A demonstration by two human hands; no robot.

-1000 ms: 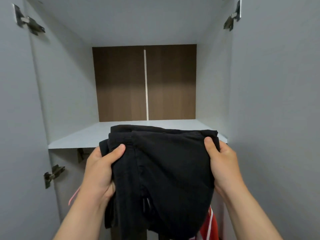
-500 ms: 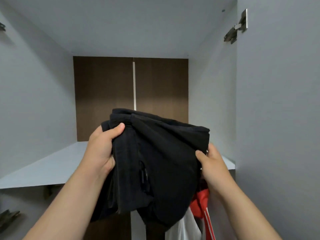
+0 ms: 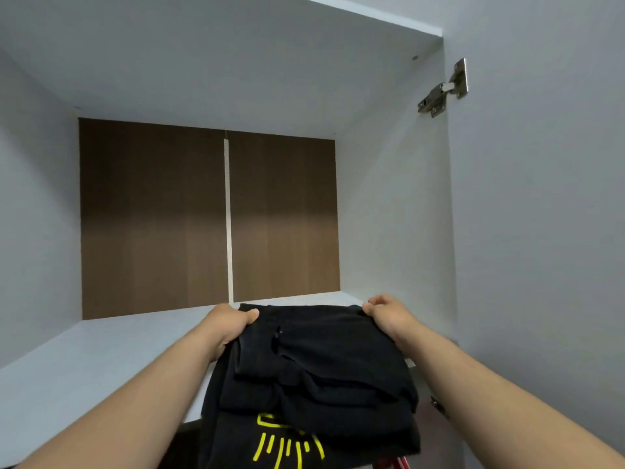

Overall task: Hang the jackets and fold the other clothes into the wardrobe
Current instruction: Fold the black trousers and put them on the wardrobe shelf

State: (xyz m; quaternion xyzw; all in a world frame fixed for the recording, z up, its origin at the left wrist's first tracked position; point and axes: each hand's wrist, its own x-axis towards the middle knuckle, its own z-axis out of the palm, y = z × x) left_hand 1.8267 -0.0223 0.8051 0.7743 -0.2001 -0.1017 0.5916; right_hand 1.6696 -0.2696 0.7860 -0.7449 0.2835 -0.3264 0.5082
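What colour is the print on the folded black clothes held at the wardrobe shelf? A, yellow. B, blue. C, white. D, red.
A: the black clothes, gripped at their far corners by the left hand and the right hand over the shelf, show yellow line markings on the lowest layer.
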